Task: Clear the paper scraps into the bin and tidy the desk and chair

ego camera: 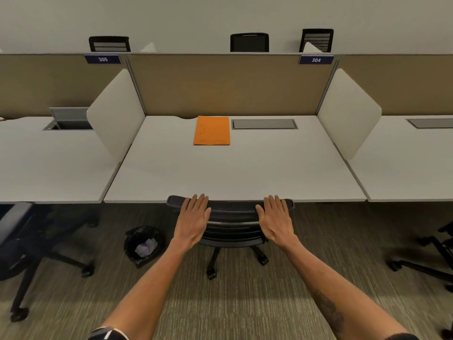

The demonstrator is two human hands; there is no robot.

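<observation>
At the desk's (235,173) near edge, both hands lie flat on the top of the chair (231,217) back, palms down. The left hand (193,218) rests toward the back's left end, the right hand (275,217) toward its right end; on each, the fingers are extended and close together, pressed against the mesh rather than curled round it, thumbs angled inward. The chair is tucked under the desk, its back just at the front edge, its wheeled base showing on the carpet below.

On the desk, near the rear partition, lies an orange folder (212,130), flat and squared to the edge, just left of a grey cable hatch (264,124). Otherwise the white top is bare.

A black-lined bin (143,245) stands on the carpet left of the chair, beside the left forearm (a few pale paper scraps (145,247) show inside it). Another chair (22,244) sits blurred at far left, and a third chair's base (426,253) at far right. Signs on the partition read 305 and 304.
</observation>
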